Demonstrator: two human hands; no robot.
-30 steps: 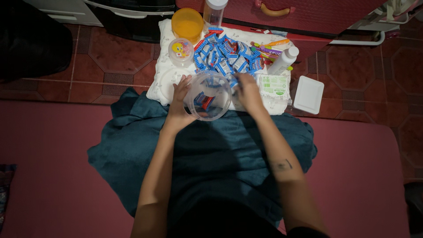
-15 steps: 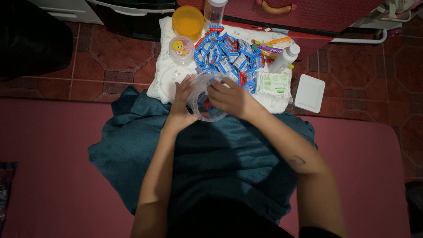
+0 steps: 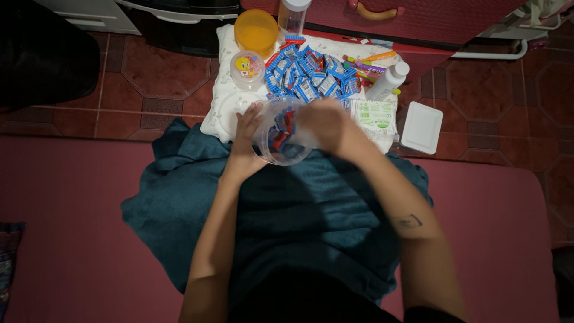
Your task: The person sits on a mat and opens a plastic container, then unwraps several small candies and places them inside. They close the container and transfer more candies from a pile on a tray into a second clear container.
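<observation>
Since half a second earlier, the right hand (image 3: 326, 122) had slid from over the mouth of the clear plastic jar (image 3: 282, 133) to its right rim, blurred, so whether it gripped anything could not be told. The left hand (image 3: 246, 134) stayed wrapped around the jar's left wall, fingers curled, forearm reaching up from below. The jar, tilted and holding a few blue and red wrapped sweets (image 3: 281, 134), sat at the near edge of the white pillow (image 3: 222, 96), just before the sweet pile (image 3: 311, 75).
</observation>
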